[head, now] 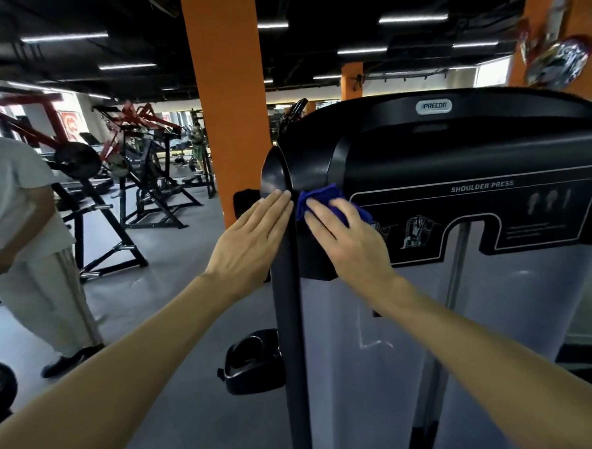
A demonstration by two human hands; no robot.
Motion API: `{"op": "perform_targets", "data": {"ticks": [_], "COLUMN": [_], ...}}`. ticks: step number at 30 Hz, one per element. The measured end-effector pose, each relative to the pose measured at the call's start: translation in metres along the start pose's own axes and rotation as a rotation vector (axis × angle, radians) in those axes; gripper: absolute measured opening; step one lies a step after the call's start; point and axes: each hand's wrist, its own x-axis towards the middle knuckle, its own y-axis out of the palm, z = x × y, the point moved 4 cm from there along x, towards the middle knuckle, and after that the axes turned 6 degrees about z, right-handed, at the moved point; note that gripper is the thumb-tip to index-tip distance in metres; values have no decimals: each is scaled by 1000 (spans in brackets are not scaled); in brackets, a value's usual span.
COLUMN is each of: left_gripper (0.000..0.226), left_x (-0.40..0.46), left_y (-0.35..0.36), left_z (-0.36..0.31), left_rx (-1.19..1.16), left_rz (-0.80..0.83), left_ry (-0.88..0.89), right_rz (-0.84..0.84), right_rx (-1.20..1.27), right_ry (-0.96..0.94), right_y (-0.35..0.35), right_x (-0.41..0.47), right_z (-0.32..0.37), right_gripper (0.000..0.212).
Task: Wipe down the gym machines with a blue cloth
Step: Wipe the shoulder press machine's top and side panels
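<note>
Head view, near field: two bare forearms reach forward to the shoulder press machine (423, 190). Blue cloth (315, 197) is a deep royal blue, soft and crumpled into a small wad; most of it is covered, only the upper edge and a strip at the right side show. Cloth lies flat against the black upper panel of the machine, just right of the vertical side post (286, 293), near the left end of the white-outlined instruction placard (492, 210). Right hand (345, 237) sits on top of the cloth, fingers slightly spread and bent over it, pressing it to the panel; cloth protrudes beyond the fingertips. Left hand (250, 238) is flat, fingers straight and pressed together, palm laid on the outer face of the side post, fingertips just beside the cloth but apart from it.

Machine body: black shroud above with a "PRECOR" badge (433, 107); placard reads "SHOULDER PRESS" with small diagrams; pale grey translucent cover below.

Mid field: black moulded part (250, 364) on the grey floor left of the post. A person (20, 218) in a white shirt and light trousers stands at left edge.

Far field: orange pillar (227, 90) behind the machine; red and black plate-loaded machines (130, 157) at left; foil balloons (557, 59) upper right
</note>
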Motion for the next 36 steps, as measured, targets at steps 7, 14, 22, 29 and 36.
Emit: {"op": "perform_targets", "data": {"ticks": [7,14,22,29,36], "left_gripper": [80,74,70,66,67], "left_x": [9,23,1,-17,-25], "left_y": [2,3,19,20,21], "left_z": [-1,9,-5,-18,-20], "left_rx": [-65,-151,-160,-204,-214], "left_rz": [-101,-165,-175,-203,-201], "left_ry": [80,155,314,346,444], "right_rz": [134,-96,398,499,301], "right_rx": [24,34,94,349,192], "right_ry": [-135,218,275,502,695], "right_y": [24,6,18,15,-8], "right_x": [-65,-8,-119,-132,-115], "right_z": [27,10,94,91,83], "right_gripper": [47,37,84,68,42]}}
